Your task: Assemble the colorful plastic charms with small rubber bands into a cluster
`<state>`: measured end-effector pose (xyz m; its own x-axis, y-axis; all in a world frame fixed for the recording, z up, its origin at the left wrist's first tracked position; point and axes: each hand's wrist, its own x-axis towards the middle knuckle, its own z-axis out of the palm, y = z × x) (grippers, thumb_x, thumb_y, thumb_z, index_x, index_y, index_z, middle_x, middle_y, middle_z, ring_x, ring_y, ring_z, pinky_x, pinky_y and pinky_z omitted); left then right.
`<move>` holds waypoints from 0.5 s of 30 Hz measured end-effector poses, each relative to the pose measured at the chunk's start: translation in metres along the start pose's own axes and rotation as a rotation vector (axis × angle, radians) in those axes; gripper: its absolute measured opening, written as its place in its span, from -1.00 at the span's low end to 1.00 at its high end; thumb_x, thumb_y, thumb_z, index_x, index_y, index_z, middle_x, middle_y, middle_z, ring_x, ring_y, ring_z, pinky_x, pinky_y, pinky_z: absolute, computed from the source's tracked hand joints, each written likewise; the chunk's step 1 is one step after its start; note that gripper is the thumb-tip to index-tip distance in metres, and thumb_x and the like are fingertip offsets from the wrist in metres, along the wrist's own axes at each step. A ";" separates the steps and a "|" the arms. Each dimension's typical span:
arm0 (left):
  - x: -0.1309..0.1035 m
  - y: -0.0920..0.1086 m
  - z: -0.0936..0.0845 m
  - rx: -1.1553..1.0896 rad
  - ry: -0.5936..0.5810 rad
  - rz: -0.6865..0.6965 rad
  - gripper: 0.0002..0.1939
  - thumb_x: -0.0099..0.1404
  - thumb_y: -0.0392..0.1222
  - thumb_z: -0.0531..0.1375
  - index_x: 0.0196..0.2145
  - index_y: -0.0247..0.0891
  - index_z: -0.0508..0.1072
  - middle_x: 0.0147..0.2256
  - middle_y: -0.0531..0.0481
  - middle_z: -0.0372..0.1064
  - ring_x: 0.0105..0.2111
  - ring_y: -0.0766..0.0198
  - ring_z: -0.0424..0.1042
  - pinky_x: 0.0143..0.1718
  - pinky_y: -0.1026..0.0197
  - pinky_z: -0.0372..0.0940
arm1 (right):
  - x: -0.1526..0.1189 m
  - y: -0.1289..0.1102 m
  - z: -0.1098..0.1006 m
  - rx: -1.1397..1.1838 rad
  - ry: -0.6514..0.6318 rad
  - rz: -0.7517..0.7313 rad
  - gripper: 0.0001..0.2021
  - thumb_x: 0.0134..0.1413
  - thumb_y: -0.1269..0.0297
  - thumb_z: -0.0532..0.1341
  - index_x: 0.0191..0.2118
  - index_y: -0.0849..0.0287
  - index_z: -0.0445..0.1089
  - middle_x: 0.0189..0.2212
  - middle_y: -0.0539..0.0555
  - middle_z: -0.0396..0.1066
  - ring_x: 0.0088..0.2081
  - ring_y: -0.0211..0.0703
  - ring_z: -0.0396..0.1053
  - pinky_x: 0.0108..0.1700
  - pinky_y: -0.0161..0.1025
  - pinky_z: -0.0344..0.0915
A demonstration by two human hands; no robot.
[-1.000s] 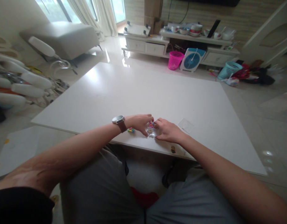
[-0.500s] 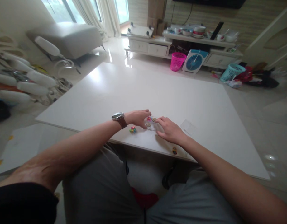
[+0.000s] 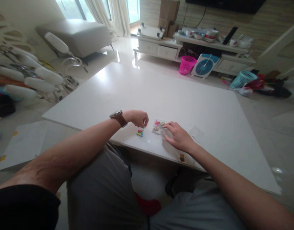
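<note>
Head: right fingers [image 3: 170, 124] spread at clear square box [image 3: 156, 132]; left fingers [image 3: 145, 120] curled, grip unclear.

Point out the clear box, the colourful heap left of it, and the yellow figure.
Clear box [image 3: 157, 132]: head view, near wall.
Colourful heap [image 3: 139, 133]: head view, middle.
Yellow figure [image 3: 182, 157]: head view, its middle.

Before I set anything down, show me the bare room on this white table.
Bare: the white table from beyond the clear box to its far edge, and between the flat clear piece and the right edge. Crowded: along the near edge, where the left hand, colourful pieces, box, right hand and yellow figure gather.
</note>
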<state>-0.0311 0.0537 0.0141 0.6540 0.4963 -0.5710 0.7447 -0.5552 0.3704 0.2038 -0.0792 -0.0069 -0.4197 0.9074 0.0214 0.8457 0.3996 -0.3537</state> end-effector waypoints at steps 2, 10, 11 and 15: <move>-0.004 0.003 0.001 -0.009 -0.020 -0.054 -0.81 0.05 -0.26 0.26 -0.31 -0.27 0.55 -0.38 -0.03 0.53 -0.49 0.33 0.44 -0.47 0.33 0.27 | 0.000 0.000 0.000 0.003 0.003 -0.005 -0.65 0.15 0.32 0.18 0.07 0.14 0.33 0.01 0.14 0.32 0.05 -0.03 0.24 0.13 -0.10 0.23; 0.002 -0.002 0.012 -0.149 -0.155 -0.081 -0.82 -0.03 -0.29 0.32 -0.39 -0.33 0.51 -0.38 -0.08 0.52 -0.48 0.30 0.45 -0.44 0.27 0.37 | -0.001 0.001 0.004 0.013 0.009 -0.028 -0.66 0.09 0.37 0.19 0.02 0.13 0.35 0.01 0.14 0.34 0.05 -0.02 0.25 0.13 -0.08 0.25; 0.005 -0.003 0.013 -0.141 -0.161 -0.074 -0.82 -0.04 -0.30 0.32 -0.39 -0.33 0.52 -0.39 -0.07 0.52 -0.49 0.30 0.44 -0.41 0.25 0.38 | -0.001 0.001 0.005 0.013 0.015 -0.032 -0.66 0.09 0.37 0.20 0.02 0.13 0.36 0.00 0.14 0.34 0.05 -0.02 0.25 0.13 -0.08 0.25; 0.011 -0.006 0.016 -0.143 -0.161 -0.042 -0.82 -0.05 -0.31 0.30 -0.39 -0.32 0.53 -0.41 -0.04 0.52 -0.52 0.31 0.42 -0.35 0.22 0.38 | -0.001 0.001 0.004 0.016 0.027 -0.042 -0.70 0.10 0.37 0.20 -0.01 0.14 0.37 -0.01 0.14 0.35 0.03 -0.02 0.27 0.12 -0.08 0.27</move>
<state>-0.0301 0.0516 -0.0058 0.6009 0.3979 -0.6932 0.7896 -0.4300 0.4377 0.2037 -0.0806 -0.0115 -0.4455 0.8931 0.0621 0.8221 0.4355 -0.3667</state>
